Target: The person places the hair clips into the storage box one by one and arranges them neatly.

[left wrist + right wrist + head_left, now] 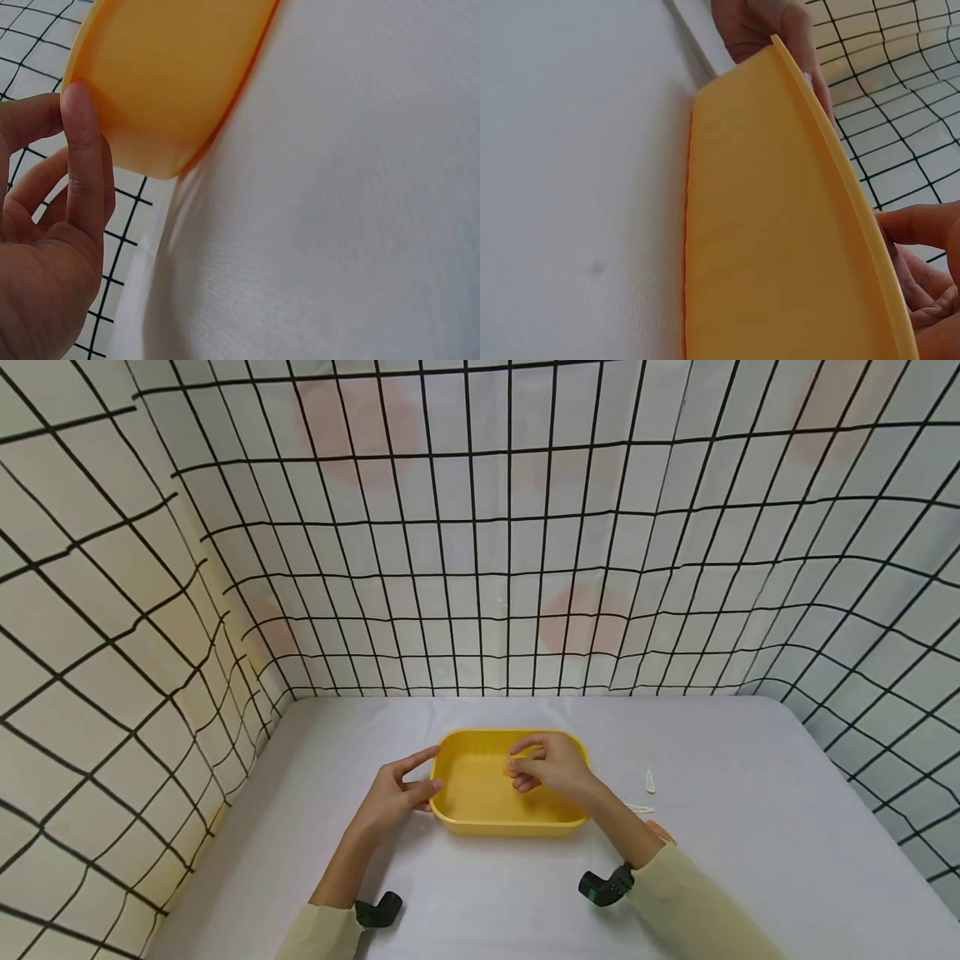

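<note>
A yellow plastic tray (pixel 480 828) with raised walls and rounded corners sits on the white table. My left hand (pixel 393 793) grips its left end, and in the left wrist view the thumb (pixel 81 124) presses on the rim. My right hand (pixel 553 767) is over the right half of the tray. Its thumb and forefinger come together around a small orange piece (pixel 509 767), mostly hidden by the fingers; I cannot tell its kind. In the right wrist view the tray's near wall (pixel 757 225) covers part of the right fingers (pixel 919 225).
To the right of the tray lie a white snap hair clip (pixel 650 782), another white clip (pixel 640 809) and an orange item (pixel 661 832) partly behind the right forearm. A black grid mesh (pixel 491 552) over pale cloth walls the table at the back and both sides.
</note>
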The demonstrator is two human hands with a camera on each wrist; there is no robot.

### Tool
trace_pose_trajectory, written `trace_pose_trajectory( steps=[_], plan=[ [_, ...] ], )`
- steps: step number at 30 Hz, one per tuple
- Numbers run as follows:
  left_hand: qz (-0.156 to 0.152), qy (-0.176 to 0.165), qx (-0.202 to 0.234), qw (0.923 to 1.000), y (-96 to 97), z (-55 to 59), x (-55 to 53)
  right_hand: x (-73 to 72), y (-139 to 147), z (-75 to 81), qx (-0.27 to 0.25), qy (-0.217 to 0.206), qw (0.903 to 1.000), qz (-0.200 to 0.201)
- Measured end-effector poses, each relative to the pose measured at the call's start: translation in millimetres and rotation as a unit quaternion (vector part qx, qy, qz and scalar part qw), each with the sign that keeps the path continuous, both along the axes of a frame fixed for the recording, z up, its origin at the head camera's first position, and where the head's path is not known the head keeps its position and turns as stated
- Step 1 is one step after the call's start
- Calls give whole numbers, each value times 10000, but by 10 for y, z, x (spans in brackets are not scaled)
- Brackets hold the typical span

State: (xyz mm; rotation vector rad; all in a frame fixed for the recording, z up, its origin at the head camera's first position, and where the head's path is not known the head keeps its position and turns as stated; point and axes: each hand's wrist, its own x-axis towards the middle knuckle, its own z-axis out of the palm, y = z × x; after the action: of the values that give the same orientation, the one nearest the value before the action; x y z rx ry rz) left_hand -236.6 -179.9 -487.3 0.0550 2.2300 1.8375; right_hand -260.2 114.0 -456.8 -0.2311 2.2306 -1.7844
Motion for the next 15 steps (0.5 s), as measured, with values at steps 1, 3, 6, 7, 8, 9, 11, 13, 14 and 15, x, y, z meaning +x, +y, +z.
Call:
trace_pose_trajectory(
  steps=[1, 3, 6, 7, 8, 9, 11, 13, 14, 15],
  plan=[
    [-10, 13, -4, 10000, -1, 3, 5, 1, -40, 0, 15, -38, 10000, -34],
    [-3, -5, -5, 10000, -6, 10, 17, -3, -116, -14, 116, -83, 9999, -47],
    [-9, -9, 44, 10000, 7, 9, 20, -28, -205, -48, 260, -181, 9995, -74],
    [-4, -11, 58, 10000, 9, 5, 19, -37, -235, -62, 295, -219, 9993, -70],
    [16, -25, 63, 10000, 10, 4, 20, -48, -264, -78, 326, -231, 9992, -65],
    [26, -21, 71, 10000, 12, 2, 19, -53, -295, -87, 338, -242, 9991, -65],
    [54, -29, 76, 10000, 14, -3, 17, -65, -354, -104, 361, -289, 9989, -94],
    [51, -25, 86, 9999, 15, -7, 14, -69, -408, -109, 365, -317, 9988, -83],
    [55, -25, 89, 9999, 16, -8, 11, -73, -431, -116, 376, -340, 9987, -74],
    [57, -26, 94, 9999, 17, -8, 8, -77, -454, -121, 399, -355, 9986, -47]
  ],
)
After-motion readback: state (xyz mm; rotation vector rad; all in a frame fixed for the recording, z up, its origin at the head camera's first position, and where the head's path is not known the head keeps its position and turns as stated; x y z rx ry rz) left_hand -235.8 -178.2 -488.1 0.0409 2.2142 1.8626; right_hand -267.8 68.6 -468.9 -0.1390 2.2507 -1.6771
